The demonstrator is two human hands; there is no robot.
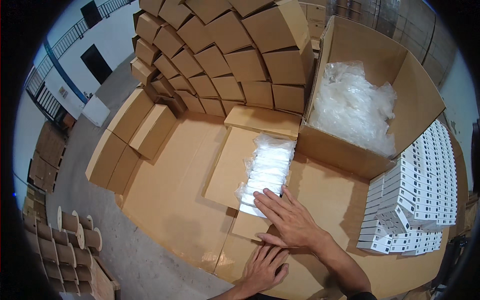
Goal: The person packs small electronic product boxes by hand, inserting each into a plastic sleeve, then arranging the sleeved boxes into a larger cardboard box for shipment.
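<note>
A row of white items in clear plastic bags (270,162) is packed side by side in an open cardboard carton, whose left flap (230,160) lies spread out. My right hand (290,220) is open, its outstretched fingers resting on the near end of the row. Below it, my left hand (265,267) lies palm down by the carton's near flap (247,226), fingers loosely extended and apart, with nothing seen in it. The right thumb reaches close above the left fingers. What lies under my right palm is hidden.
Behind the table stands a tall stack of cardboard boxes (230,60). At the right, a big open carton (350,147) holds crumpled clear plastic bags (352,107). Stacked white boxes (415,195) fill the right side. Closed cartons (125,130) line the left edge; spools (62,245) stand beyond.
</note>
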